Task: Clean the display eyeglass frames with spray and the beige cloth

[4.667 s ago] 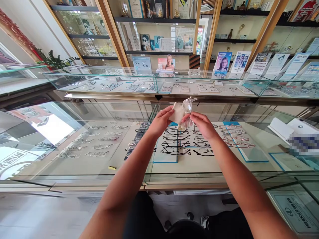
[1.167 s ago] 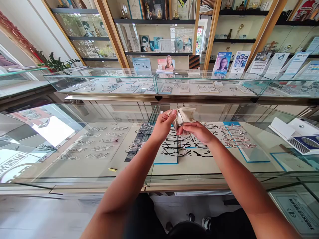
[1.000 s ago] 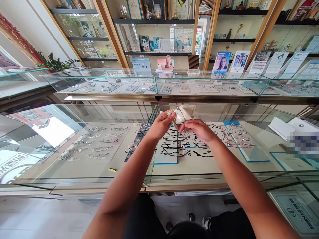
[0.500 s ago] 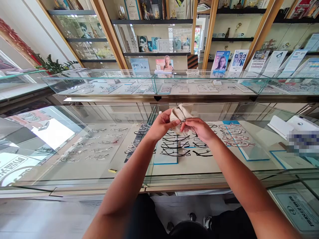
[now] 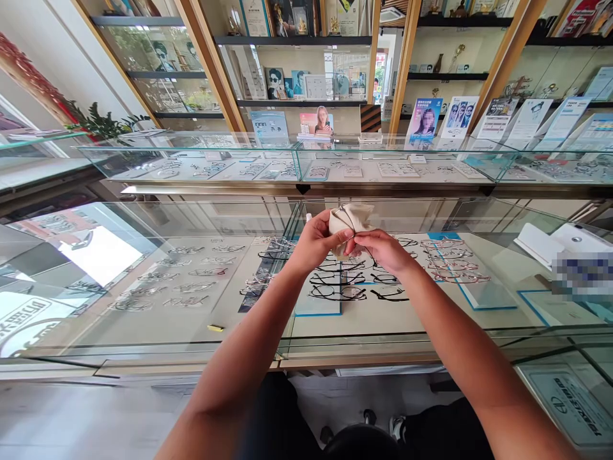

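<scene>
Above the glass counter, my left hand is closed around a cream cloth, thumb on top. Against the cloth lies a pair of eyeglasses with a thin dark rim, partly covered by cloth and fingers. The fingertips of my right hand pinch the eyeglasses at their near side, touching the left thumb. A thin dark temple hangs beneath the right fingers. How the left fingers grip behind the cloth is hidden.
Under the counter glass lie rows of eyeglasses, with pink-rimmed pairs farther right. A white device stands on the right. Another glass showcase runs behind, before shelves with cards. A yellow item lies at front left.
The cloth and eyeglasses have turned slightly and shifted a little right between my fingers. Both hands keep their hold, and the left hand has moved slightly right.
</scene>
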A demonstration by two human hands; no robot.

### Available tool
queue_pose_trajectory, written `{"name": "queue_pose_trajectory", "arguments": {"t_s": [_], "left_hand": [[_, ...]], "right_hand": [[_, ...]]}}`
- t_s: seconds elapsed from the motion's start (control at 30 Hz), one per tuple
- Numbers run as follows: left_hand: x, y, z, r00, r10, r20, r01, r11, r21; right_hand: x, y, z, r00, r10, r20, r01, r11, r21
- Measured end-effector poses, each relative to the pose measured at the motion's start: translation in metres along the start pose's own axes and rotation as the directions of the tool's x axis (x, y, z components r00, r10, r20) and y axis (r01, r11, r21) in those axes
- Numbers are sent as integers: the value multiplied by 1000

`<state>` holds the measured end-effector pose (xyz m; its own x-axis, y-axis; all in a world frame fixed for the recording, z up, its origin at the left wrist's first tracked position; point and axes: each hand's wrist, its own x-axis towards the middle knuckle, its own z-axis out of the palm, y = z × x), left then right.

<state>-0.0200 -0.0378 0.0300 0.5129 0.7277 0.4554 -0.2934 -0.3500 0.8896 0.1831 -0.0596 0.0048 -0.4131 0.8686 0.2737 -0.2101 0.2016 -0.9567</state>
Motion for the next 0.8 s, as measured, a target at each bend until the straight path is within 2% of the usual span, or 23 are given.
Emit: {"name": "queue_pose_trajectory", "arguments": {"t_s": [0.27,0.5,0.6,0.8], "left_hand": [[-1,-5,8,994,34,-103,-34,999,1],[0,-15,1,963,149,-225,-107,976,192],[3,-18,-7,976,124,-180,-96,983,157],[6,-18,-23,1000,17,26,-18,999,38]], "right_hand": [[1,6,2,998,11,61,-9,1000,-29],[1,8,2,998,32,60,-28,998,-63],[1,5,-1,999,22,40,-19,996,-88],[-1,-4,-8,1000,-10,18,11,997,-74]]}}
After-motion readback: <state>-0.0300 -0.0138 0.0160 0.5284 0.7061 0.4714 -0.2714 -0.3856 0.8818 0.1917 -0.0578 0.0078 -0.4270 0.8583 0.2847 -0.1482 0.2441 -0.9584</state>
